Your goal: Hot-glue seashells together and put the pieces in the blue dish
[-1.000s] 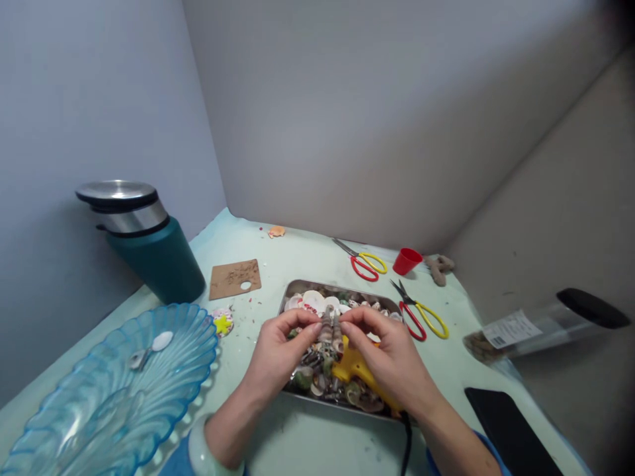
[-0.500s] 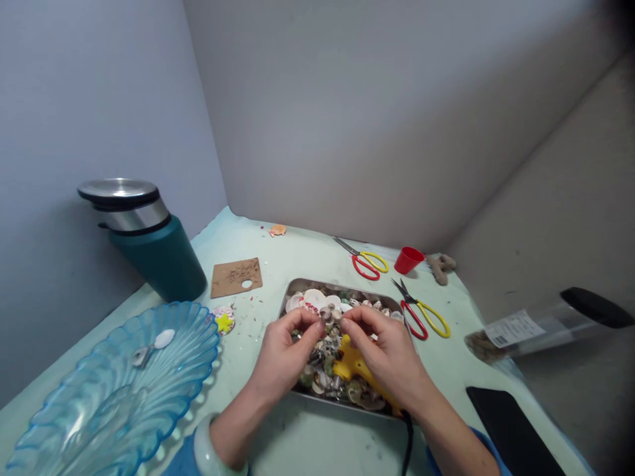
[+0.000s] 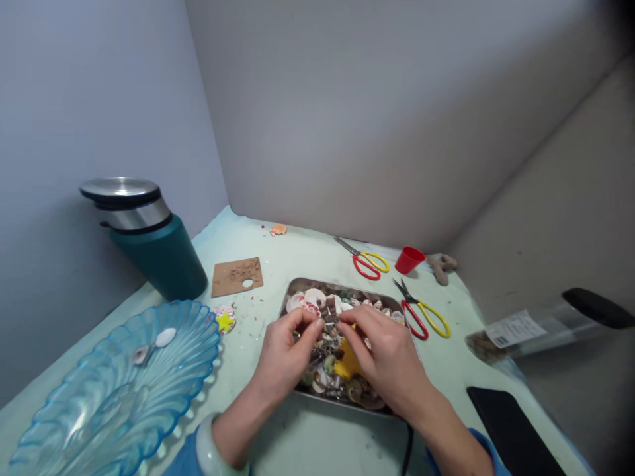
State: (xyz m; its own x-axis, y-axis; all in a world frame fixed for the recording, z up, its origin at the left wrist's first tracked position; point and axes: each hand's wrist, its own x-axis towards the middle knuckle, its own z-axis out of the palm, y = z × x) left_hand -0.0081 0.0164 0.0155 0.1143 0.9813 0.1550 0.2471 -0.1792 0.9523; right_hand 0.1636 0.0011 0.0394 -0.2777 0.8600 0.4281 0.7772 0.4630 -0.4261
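Both hands meet over a metal tray filled with mixed seashells. My left hand is pinched, thumb against curled fingers, at one side of a small brownish shell. At its other side is my right hand, also pinched. The fingers partly hide the shell, so its exact shape cannot be made out. Beneath my right hand a yellow glue gun lies on the shells, mostly covered; a black cord runs from the tray toward me.
On the left stand a blue scalloped dish holding two small pieces, and a teal bottle. A brown card lies behind. Two scissors, a red cup, a clear container and a black flat object are on the right.
The brownish shell between my fingertips has turned and shows a different side. My right hand has shifted slightly and covers more of the glue gun.
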